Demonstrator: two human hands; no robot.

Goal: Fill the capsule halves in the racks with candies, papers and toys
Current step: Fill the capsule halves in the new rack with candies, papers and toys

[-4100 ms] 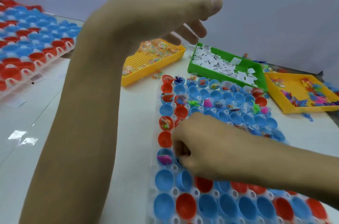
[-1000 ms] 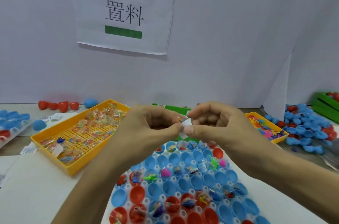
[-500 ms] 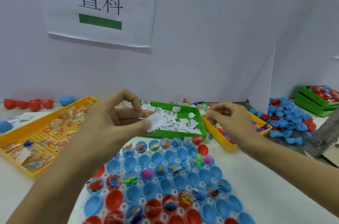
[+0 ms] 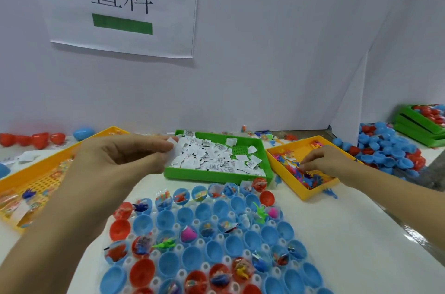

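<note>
A clear rack of blue and red capsule halves lies in front of me; several hold toys, candies or papers. My left hand hovers above the rack's far left and pinches white paper slips between thumb and fingers. The green tray of paper slips stands just behind the rack. My right hand reaches into the yellow toy tray at the right, fingertips curled down among small coloured toys. What they hold is hidden.
A yellow tray of wrapped candies sits at the left. Loose blue and red capsule halves pile up at the far right beside stacked green trays. A white wall with a paper sign closes the back.
My hands were together pinching paper, then parted. The right hand went right into the toy tray; the left stayed over the rack with the slips. The view tilted down slightly.
</note>
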